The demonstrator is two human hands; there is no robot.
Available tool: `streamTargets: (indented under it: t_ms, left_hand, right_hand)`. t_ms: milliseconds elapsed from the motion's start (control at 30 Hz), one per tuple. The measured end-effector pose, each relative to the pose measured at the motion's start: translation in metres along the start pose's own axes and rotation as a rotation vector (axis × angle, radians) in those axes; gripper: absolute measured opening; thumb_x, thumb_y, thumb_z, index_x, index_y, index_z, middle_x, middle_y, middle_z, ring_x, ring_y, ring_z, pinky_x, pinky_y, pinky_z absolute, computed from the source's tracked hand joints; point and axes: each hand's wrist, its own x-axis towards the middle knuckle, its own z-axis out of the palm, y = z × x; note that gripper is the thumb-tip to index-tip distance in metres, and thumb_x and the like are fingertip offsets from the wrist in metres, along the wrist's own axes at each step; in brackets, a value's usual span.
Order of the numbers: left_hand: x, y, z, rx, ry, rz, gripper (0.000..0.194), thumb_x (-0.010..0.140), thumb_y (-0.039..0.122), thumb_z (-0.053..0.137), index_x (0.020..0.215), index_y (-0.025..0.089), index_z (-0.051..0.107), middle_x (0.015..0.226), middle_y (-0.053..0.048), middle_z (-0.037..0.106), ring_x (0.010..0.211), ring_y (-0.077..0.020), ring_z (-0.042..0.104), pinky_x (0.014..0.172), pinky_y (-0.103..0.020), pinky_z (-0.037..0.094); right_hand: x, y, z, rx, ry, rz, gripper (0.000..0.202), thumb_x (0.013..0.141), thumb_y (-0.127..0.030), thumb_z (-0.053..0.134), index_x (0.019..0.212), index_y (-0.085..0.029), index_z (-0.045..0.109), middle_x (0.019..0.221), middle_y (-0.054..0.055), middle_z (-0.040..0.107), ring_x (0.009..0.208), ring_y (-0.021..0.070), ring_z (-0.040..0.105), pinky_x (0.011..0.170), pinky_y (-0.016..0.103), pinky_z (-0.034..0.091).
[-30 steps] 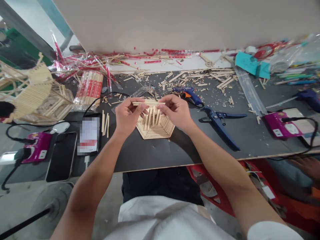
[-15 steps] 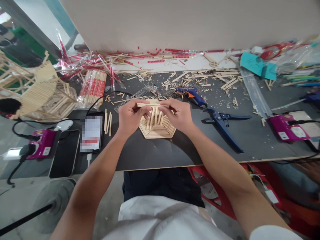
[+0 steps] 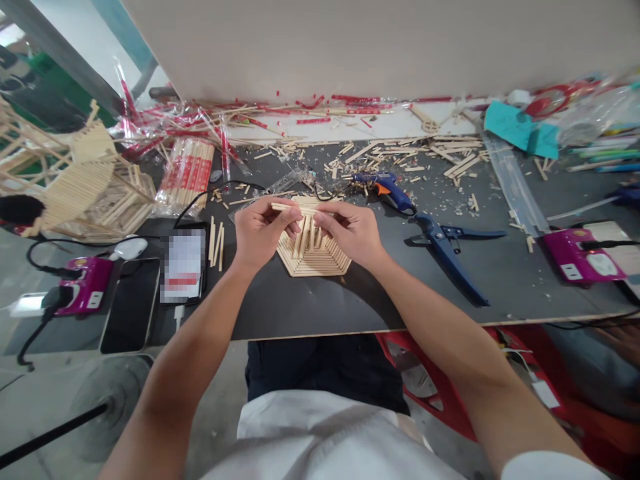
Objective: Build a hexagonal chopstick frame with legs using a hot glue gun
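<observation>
A hexagonal wooden-stick structure (image 3: 320, 267), built of stacked rings of pale sticks, lies on the dark table in front of me. Several short sticks rise from its middle in a small frame. Across the top of that frame runs a wooden stick (image 3: 286, 208). My left hand (image 3: 260, 233) is closed, pinching the stick near its left end between thumb and fingers. On the other side my right hand (image 3: 354, 230) pinches toward the stick's right end, its fingertips touching the top of the frame. The fingers partly hide the upright sticks and the far side of the base.
Pruning shears (image 3: 445, 247) and a blue glue gun (image 3: 387, 189) lie right of the structure. To the left are loose sticks (image 3: 217, 243), two phones (image 3: 183, 263) and packaged chopsticks (image 3: 185, 175). Stick offcuts (image 3: 400, 157) litter the back. A larger stick model (image 3: 80, 180) stands far left.
My right hand has shifted slightly left and inward along the top of the frame. The stick now slants a little, and my left hand keeps its pinch. The structure stays in place.
</observation>
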Motion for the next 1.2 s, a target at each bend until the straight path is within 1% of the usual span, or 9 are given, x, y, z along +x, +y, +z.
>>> streamTargets:
  t_ms: [100,267,333,433,567,733,967,1100,1200]
  left_hand:
    - [0.000,-0.001,0.001,-0.019,0.003,-0.010,0.029,0.076,0.042,0.091,0.081,0.017,0.078,0.063,-0.001,0.074,0.048,-0.0109,0.067,0.045,-0.020,0.055]
    - [0.000,-0.005,0.005,-0.171,0.035,-0.070,0.038,0.073,0.051,0.094,0.083,0.016,0.079,0.065,-0.001,0.073,0.048,-0.0087,0.064,0.044,-0.018,0.053]
    - [0.001,-0.007,0.007,-0.221,0.039,-0.092,0.039,0.073,0.052,0.094,0.085,0.018,0.080,0.064,0.001,0.071,0.050,-0.0079,0.064,0.045,-0.017,0.053]
    - [0.002,-0.007,0.007,-0.271,0.017,-0.088,0.037,0.072,0.052,0.095,0.087,0.020,0.082,0.063,0.002,0.069,0.051,-0.0058,0.062,0.046,-0.015,0.052]
    - [0.002,-0.004,0.006,-0.223,-0.017,-0.061,0.034,0.075,0.053,0.092,0.084,0.021,0.083,0.073,-0.002,0.076,0.053,-0.0064,0.064,0.045,-0.015,0.050]
    - [0.000,0.000,0.004,-0.131,-0.006,-0.010,0.035,0.077,0.054,0.091,0.080,0.020,0.083,0.063,-0.001,0.072,0.048,-0.0069,0.060,0.046,-0.018,0.051]
    - [0.000,0.003,0.004,-0.124,0.005,0.013,0.031,0.077,0.051,0.091,0.080,0.021,0.085,0.062,-0.001,0.072,0.047,-0.0067,0.059,0.045,-0.017,0.050]
    - [-0.001,-0.001,0.003,-0.158,-0.010,0.016,0.026,0.081,0.047,0.090,0.086,0.022,0.085,0.071,-0.003,0.077,0.051,-0.0079,0.063,0.047,-0.018,0.052]
    - [-0.003,-0.002,0.004,-0.116,-0.056,-0.021,0.026,0.080,0.044,0.090,0.088,0.020,0.085,0.080,-0.005,0.079,0.055,-0.0088,0.065,0.048,-0.018,0.052]
  right_hand:
    - [0.000,0.001,0.001,0.024,0.006,0.006,0.021,0.087,-0.041,0.078,0.091,-0.021,0.082,0.072,-0.001,0.075,0.053,0.0086,0.062,0.055,0.023,0.053]
    - [0.000,0.005,0.006,0.090,0.029,0.058,0.035,0.084,-0.055,0.080,0.091,-0.021,0.081,0.069,-0.001,0.073,0.052,0.0077,0.058,0.053,0.023,0.050]
    - [0.000,0.006,0.009,0.123,0.010,0.073,0.037,0.085,-0.057,0.078,0.092,-0.021,0.080,0.070,-0.001,0.073,0.052,0.0073,0.057,0.053,0.023,0.049]
    - [-0.001,0.008,0.010,0.088,-0.044,0.052,0.036,0.087,-0.056,0.077,0.093,-0.021,0.080,0.075,0.000,0.075,0.057,0.0080,0.058,0.055,0.023,0.049]
    - [-0.004,0.007,0.010,-0.026,-0.063,-0.004,0.030,0.091,-0.051,0.075,0.095,-0.022,0.081,0.088,0.002,0.080,0.072,0.0119,0.066,0.068,0.026,0.054]
    - [-0.007,0.006,0.010,-0.123,-0.092,-0.031,0.026,0.095,-0.046,0.070,0.102,-0.024,0.083,0.095,0.002,0.082,0.076,0.0139,0.070,0.074,0.028,0.055]
    - [-0.008,0.001,0.010,-0.127,-0.061,-0.045,0.022,0.092,-0.042,0.073,0.098,-0.023,0.083,0.092,0.001,0.083,0.075,0.0140,0.070,0.074,0.029,0.055]
    - [-0.009,0.003,0.014,-0.074,-0.020,-0.020,0.021,0.090,-0.041,0.075,0.096,-0.023,0.083,0.091,0.001,0.083,0.074,0.0134,0.070,0.073,0.028,0.056]
    - [-0.011,0.004,0.019,-0.006,0.013,0.001,0.025,0.092,-0.044,0.073,0.100,-0.023,0.083,0.089,0.001,0.082,0.073,0.0127,0.069,0.071,0.027,0.056]
